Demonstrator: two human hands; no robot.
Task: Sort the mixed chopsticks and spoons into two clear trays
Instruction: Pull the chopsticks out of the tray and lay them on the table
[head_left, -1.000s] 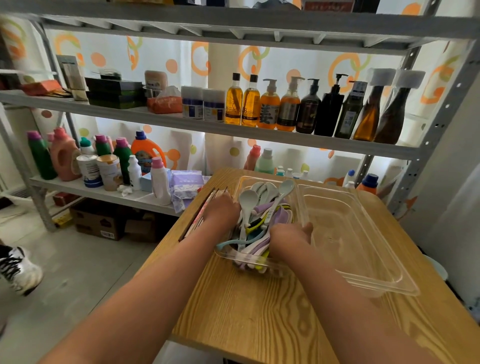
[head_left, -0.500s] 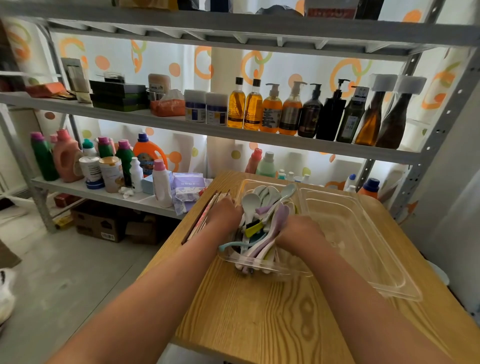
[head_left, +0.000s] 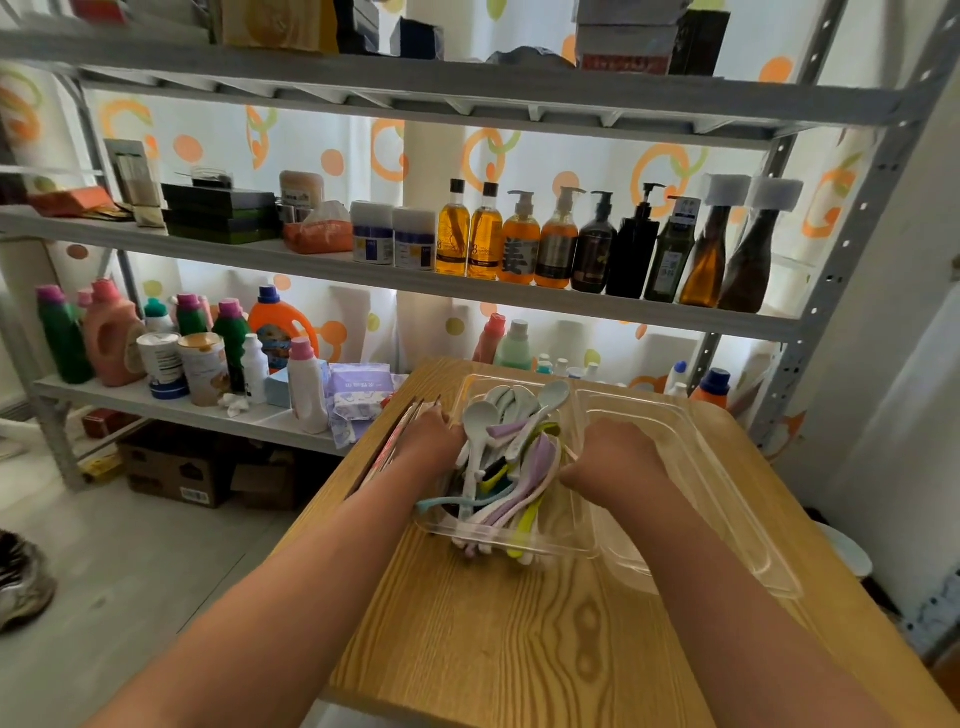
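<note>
spoons (head_left: 498, 467) in mixed pastel colours lie heaped in the spoon tray (head_left: 519, 540), a clear tub on the wooden table (head_left: 519, 649). their bowls point toward the spoon tray's far end, and several handles stick out over its near rim. chopsticks (head_left: 400, 441) lie in a bundle on the table just left of the spoon tray, running along its left wall. a second tray (head_left: 727, 493), also clear, sits just beside the spoon tray's right wall.

your left hand (head_left: 431, 441) is at the spoon tray's left wall, between the chopsticks and the spoons, back upward. its fingers are hidden, so their grip cannot be told. your right hand (head_left: 615, 457) is at the spoon tray's right wall, knuckles up and fingers curled downward. whether they hold the rim, a spoon or nothing cannot be told.

beyond the spoon tray's far end stands a grey shelf unit (head_left: 519, 299) lined with bottles (head_left: 556, 239).
</note>
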